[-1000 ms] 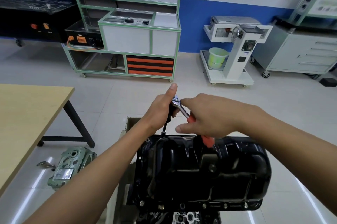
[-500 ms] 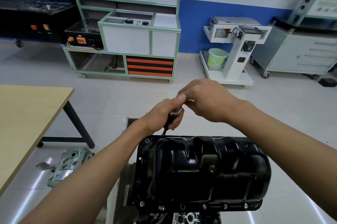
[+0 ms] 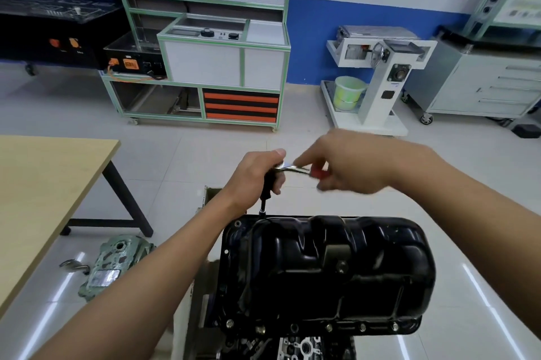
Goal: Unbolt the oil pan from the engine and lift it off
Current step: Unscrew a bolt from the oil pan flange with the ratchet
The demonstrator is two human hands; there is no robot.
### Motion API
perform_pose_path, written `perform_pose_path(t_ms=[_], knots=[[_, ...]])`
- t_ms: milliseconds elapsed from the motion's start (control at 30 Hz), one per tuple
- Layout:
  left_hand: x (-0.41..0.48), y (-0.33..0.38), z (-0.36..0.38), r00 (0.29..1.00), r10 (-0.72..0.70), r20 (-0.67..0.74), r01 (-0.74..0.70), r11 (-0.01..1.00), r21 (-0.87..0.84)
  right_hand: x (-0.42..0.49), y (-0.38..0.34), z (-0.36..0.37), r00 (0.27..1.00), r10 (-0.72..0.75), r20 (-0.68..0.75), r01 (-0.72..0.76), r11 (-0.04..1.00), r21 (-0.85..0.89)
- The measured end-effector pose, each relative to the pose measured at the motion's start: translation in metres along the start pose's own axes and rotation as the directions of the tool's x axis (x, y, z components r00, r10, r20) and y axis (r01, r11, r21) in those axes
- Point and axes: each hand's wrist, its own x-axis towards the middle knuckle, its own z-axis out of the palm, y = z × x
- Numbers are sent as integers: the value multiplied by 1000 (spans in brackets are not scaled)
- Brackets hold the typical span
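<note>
Black oil pan, left hand, right hand, both gripping ratchet

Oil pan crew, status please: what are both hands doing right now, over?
Left hand grips the ratchet extension, tip on the far rim. Right hand holds its red handle. Oil pan seated, near-rim bolts in. Nothing blocking.

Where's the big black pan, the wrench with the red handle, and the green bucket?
oil pan (image 3: pixel 336 272): head view, on its bulged black top.
ratchet (image 3: pixel 297 168): head view, on its silver shaft, beside the red grip.
green bucket (image 3: pixel 348 93): head view, on its side wall.
</note>
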Motion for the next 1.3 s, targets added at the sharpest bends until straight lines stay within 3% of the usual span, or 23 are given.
perform_pose_path(t_ms=[67,200,300,400,467,567,700,800,900,967,1033,1133,1200,1300], knots=[[-2,2,0,991,2,133,-8,999,46,14,15,-1,990,27,-142,-37,997,-69],[0,6,3,968,-19,248,-3,996,89,34,21,9,966,43,-255,-19,995,95],[3,5,0,980,-36,196,18,996,93,32,24,17,959,45,-280,-25,997,76],[5,3,2,998,-37,49,35,999,29,16,25,19,962,25,-272,-25,1000,4],[7,2,6,998,-44,-40,42,998,-37,1,17,18,971,41,-237,-31,998,47],[10,3,12,994,-32,-104,30,999,-18,-17,-5,18,997,11,-73,0,988,156],[10,2,19,992,-44,-116,48,998,30,-21,-28,23,997,-69,-19,71,961,267],[10,2,16,994,-41,-106,48,997,58,-16,-19,12,995,-75,68,59,975,216],[5,4,6,999,-40,-8,40,997,61,-8,3,-2,990,1,138,-27,983,184],[0,3,1,995,-18,102,8,996,91,2,18,-4,996,94,-3,-93,989,114],[-2,1,0,983,-1,186,-17,995,98,14,22,0,977,94,-193,-89,995,36],[-2,1,-1,970,5,244,-23,997,73,25,22,9,953,73,-293,-56,996,65],[-1,1,-2,976,-13,218,5,999,34,26,21,14,945,72,-318,-60,997,45],[2,-2,-3,996,-66,52,65,998,4,14,17,18,937,90,-336,-108,993,-35]])
